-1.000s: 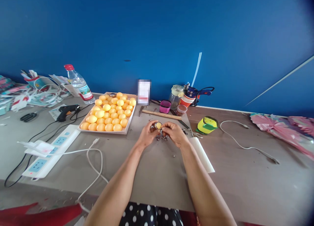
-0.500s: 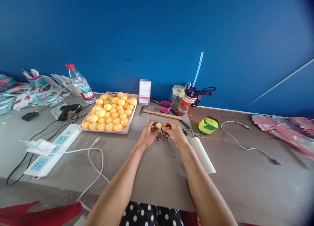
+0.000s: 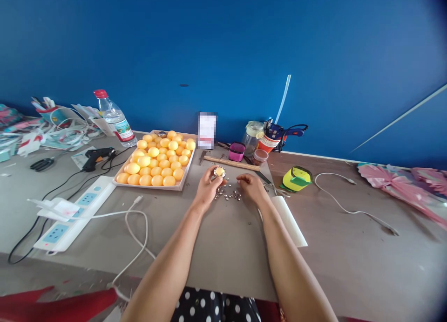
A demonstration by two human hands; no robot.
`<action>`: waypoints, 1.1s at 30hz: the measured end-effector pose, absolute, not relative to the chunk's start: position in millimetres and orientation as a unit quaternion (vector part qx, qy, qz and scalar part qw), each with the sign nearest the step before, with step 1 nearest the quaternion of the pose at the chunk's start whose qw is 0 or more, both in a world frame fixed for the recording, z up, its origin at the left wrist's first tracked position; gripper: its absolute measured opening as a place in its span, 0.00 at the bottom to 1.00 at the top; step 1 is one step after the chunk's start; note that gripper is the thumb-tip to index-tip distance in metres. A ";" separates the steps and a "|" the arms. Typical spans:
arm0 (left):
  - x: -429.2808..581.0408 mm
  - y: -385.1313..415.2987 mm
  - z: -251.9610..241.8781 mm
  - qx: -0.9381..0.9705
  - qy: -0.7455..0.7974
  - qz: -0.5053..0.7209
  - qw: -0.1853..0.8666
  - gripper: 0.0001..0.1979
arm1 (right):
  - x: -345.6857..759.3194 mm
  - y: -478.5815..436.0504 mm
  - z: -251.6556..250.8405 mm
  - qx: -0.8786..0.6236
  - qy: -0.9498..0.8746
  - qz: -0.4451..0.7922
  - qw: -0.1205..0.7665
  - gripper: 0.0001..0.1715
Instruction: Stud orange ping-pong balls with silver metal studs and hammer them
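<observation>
My left hand (image 3: 206, 187) holds a yellow-orange ball (image 3: 220, 171) with small shiny pieces around its edge. To its right, my right hand (image 3: 252, 187) hovers over the table with its fingers bent; whether a small piece is between them is too small to tell. Several small silvery beads (image 3: 228, 197) lie scattered on the grey tabletop between and below the hands. A shallow box (image 3: 180, 184) full of orange balls (image 3: 157, 170) stands to the left of my left hand.
Behind the hands lie a hammer (image 3: 232, 163), a purple cup (image 3: 236, 151) and a clear jar (image 3: 253, 138). A white roll (image 3: 289, 222) is beside my right forearm. At left are a power strip (image 3: 75, 215), glue gun (image 3: 96, 158) and bottle (image 3: 117, 121).
My hands have moved apart. My left hand has shifted slightly left with the ball, and my right hand has let go of it and moved right, uncovering more beads.
</observation>
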State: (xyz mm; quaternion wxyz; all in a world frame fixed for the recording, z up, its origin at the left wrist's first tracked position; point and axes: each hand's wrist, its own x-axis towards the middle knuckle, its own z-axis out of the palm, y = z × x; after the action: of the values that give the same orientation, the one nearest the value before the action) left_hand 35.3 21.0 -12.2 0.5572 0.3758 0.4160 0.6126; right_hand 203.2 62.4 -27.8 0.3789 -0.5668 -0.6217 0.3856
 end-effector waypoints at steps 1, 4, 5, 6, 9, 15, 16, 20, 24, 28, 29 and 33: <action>35.1 21.4 -12.5 0.367 0.411 0.617 0.562 0.25 | 203.1 62.2 -28.9 -0.579 -0.649 0.343 0.354 0.08; 34.9 22.1 -12.1 0.352 0.409 0.620 0.570 0.25 | 196.5 56.7 -29.1 -0.581 -0.722 0.252 0.278 0.12; 34.9 22.3 -12.0 0.349 0.410 0.620 0.571 0.25 | 192.9 54.1 -28.5 -0.579 -0.739 0.232 0.255 0.13; 34.9 22.5 -12.1 0.349 0.410 0.619 0.571 0.25 | 189.2 51.6 -27.8 -0.577 -0.752 0.216 0.236 0.13; 35.1 23.0 -13.6 0.358 0.412 0.615 0.569 0.25 | 179.4 46.4 -25.9 -0.575 -0.769 0.192 0.204 0.12; 35.0 23.5 -18.4 0.368 0.417 0.609 0.566 0.25 | 178.8 50.2 -25.6 -0.565 -0.720 0.235 0.326 0.07; 35.0 23.6 -18.9 0.367 0.415 0.609 0.567 0.24 | 180.4 51.6 -25.3 -0.553 -0.699 0.268 0.367 0.06; 35.3 23.2 -19.4 0.377 0.398 0.602 0.581 0.23 | 183.1 53.8 -19.2 -0.483 -0.569 0.454 0.487 0.06; 34.7 21.3 -17.6 0.383 0.384 0.590 0.598 0.23 | 181.8 50.0 -6.9 -0.405 -0.463 0.551 0.564 0.13; 33.9 19.7 -16.1 0.382 0.373 0.576 0.619 0.24 | 185.0 44.7 3.1 -0.374 -0.443 0.632 0.514 0.13; 33.8 19.5 -16.1 0.382 0.371 0.574 0.622 0.24 | 186.1 43.7 4.5 -0.368 -0.444 0.646 0.500 0.14; 33.7 19.6 -17.6 0.393 0.366 0.566 0.625 0.24 | 187.9 41.2 7.2 -0.364 -0.452 0.660 0.477 0.12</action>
State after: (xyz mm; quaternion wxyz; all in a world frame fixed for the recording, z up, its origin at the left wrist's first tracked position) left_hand 33.7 19.6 -17.6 0.6251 0.3927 0.3663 0.5664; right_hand 187.9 41.2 7.2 0.4769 -0.3641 -0.4517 0.6603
